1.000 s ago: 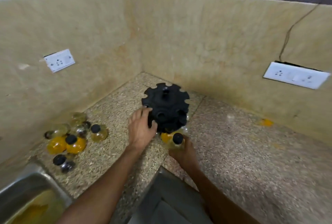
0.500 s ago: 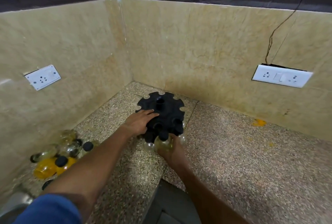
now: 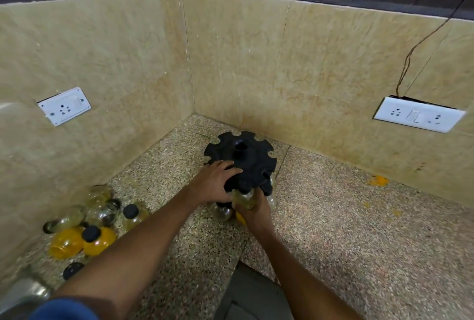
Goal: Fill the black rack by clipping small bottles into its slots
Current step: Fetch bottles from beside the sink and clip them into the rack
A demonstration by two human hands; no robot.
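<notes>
The black round rack (image 3: 246,158) with notched slots stands on the speckled counter near the corner. My left hand (image 3: 216,181) rests flat on its near-left side, gripping the rim. My right hand (image 3: 252,210) holds a small clear bottle (image 3: 243,199) with yellowish liquid, its neck pressed up against a slot at the rack's near edge. Another small bottle (image 3: 221,212) hangs or stands just under the rack to the left of it. A heap of loose small bottles (image 3: 87,227), clear and orange with black caps, lies at the left by the wall.
Tiled walls close the corner behind and left of the rack. A socket plate (image 3: 64,105) is on the left wall and a switch plate (image 3: 418,114) on the right wall. A steel sink edge (image 3: 20,296) shows at bottom left. Counter edge drops off at bottom centre (image 3: 254,294).
My right hand has raised the bottle from below the rack to its near slot. The left hand has stayed on the rack. The camera has tilted, shifting the scene.
</notes>
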